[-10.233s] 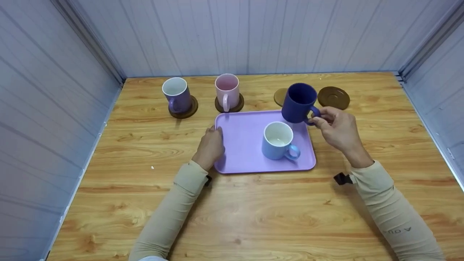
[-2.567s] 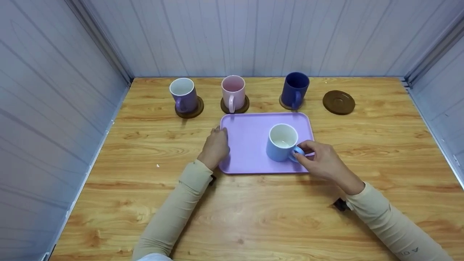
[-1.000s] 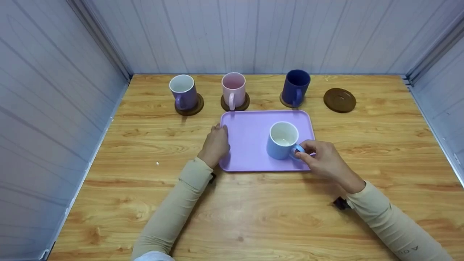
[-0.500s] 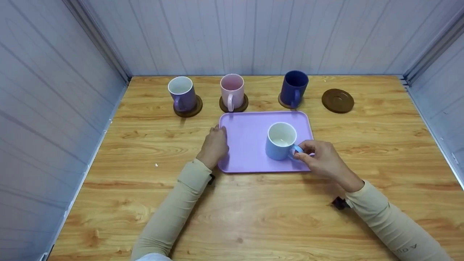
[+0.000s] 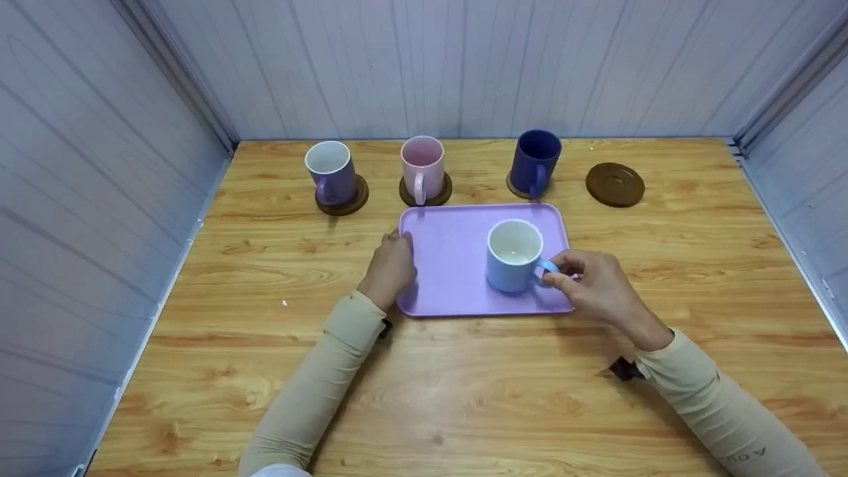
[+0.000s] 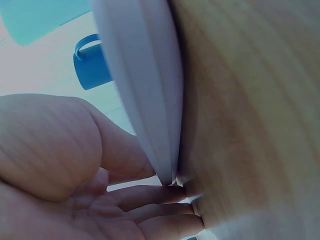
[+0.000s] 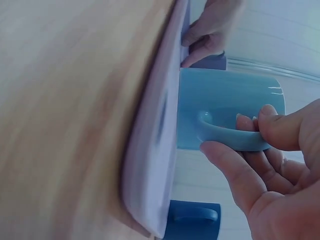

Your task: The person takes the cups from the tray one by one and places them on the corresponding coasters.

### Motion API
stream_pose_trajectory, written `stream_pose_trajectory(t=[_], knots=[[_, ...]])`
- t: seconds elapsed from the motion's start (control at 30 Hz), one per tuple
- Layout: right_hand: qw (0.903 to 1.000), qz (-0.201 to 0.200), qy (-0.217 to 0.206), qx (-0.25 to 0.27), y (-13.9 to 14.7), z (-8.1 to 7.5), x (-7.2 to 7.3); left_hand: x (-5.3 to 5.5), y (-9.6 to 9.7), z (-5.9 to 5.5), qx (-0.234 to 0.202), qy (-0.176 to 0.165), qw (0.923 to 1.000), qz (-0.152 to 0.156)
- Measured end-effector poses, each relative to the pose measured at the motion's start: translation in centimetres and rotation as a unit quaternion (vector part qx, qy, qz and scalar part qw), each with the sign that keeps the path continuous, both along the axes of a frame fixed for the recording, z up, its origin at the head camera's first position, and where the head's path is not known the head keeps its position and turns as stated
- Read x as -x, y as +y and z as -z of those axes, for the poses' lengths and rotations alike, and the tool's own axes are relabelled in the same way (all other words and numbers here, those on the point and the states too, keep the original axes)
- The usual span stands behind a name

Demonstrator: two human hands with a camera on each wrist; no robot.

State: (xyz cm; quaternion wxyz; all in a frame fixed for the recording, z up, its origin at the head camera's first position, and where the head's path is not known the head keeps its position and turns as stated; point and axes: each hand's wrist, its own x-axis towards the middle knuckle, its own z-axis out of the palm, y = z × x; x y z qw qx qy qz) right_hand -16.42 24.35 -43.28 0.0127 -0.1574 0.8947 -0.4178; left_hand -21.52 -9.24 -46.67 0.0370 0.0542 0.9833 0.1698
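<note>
A light blue mug [image 5: 509,268] with a white inside stands upright at the right part of a purple tray [image 5: 450,265]. My right hand [image 5: 599,288] pinches its handle between thumb and fingers, plain in the right wrist view at the handle [image 7: 235,139]. The mug's base is right at the tray's surface there. At the tray's left edge, my left hand [image 5: 389,268] grips the rim; the left wrist view shows the thumb [image 6: 125,150] on one side of the tray edge [image 6: 150,75] and the fingers on the other.
Along the back stand a purple mug [image 5: 338,184], a pink mug [image 5: 430,175] and a navy mug [image 5: 530,165], each on a round coaster. A bare brown coaster [image 5: 615,184] lies at the back right. Panelled walls [image 5: 411,66] enclose the wooden table [image 5: 424,397].
The navy mug went from my right hand onto the back coaster, and that hand took the light blue mug's handle. Lately this mug's rim has risen slightly. My left hand stays on the tray.
</note>
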Motion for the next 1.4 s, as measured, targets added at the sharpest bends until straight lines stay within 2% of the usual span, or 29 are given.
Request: stream_pose_trajectory(t=[0.43, 0.67, 0.77, 0.93, 1.1, 1.4], knots=[[0.9974, 0.059, 0.029, 0.029, 1.4, -5.3, 1.1, 0.1, 0.1, 0.1, -0.005, -0.008, 0.9999, -0.01], [0.9899, 0.107, 0.072, 0.058, 2.7, -7.1, 2.3, 0.0, 0.0, 0.0, -0.004, -0.002, 1.0, -0.003], [0.9855, 0.13, 0.086, 0.067, 3.1, -7.6, 3.0, -0.1, 0.0, 0.0, -0.01, 0.0, 0.9999, -0.005], [0.9802, 0.144, 0.093, 0.099, 3.8, -8.1, 4.1, -0.1, -0.1, 0.0, -0.017, 0.006, 0.9998, -0.005], [0.9744, 0.17, 0.105, 0.103, 4.3, -8.4, 5.3, 0.0, -0.1, -0.1, -0.018, 0.002, 0.9998, -0.008], [0.9628, 0.217, 0.075, 0.143, 5.4, -7.8, 7.6, 0.0, 0.0, 0.0, -0.008, -0.01, 0.9999, -0.01]])
